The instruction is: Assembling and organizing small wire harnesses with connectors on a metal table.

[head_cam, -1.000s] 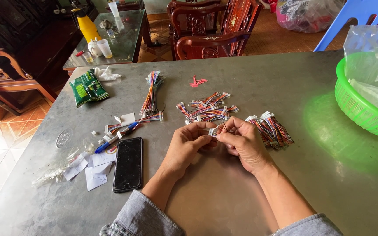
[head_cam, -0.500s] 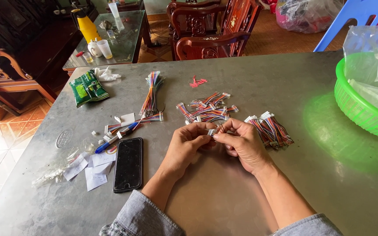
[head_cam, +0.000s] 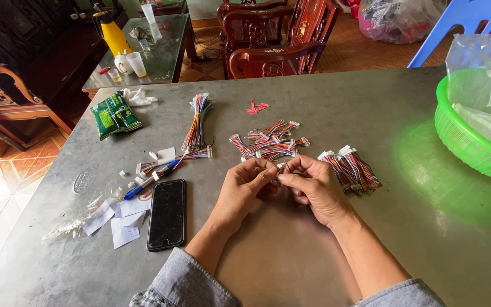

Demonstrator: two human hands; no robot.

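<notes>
My left hand (head_cam: 244, 186) and my right hand (head_cam: 313, 185) meet over the middle of the grey metal table (head_cam: 325, 250). Between their fingertips they pinch one small cable piece with a white connector (head_cam: 280, 167). Just beyond the fingers lies a loose pile of short multicoloured cables (head_cam: 268, 145) with white plugs. To the right of my right hand rests a tidy bunch of finished-looking cables (head_cam: 352, 169). A long bundle of coloured wires (head_cam: 197, 120) lies farther left.
A black phone (head_cam: 166, 213) lies face up left of my left arm, with paper slips (head_cam: 117, 219), a blue pen (head_cam: 146, 179) and a green packet (head_cam: 115, 115) beyond. A green basket (head_cam: 461, 142) holding plastic bags sits at the right edge. Wooden chairs (head_cam: 274, 42) stand behind the table.
Both hands stay in the same spot over the table; only the fingers shift slightly around the small connector.
</notes>
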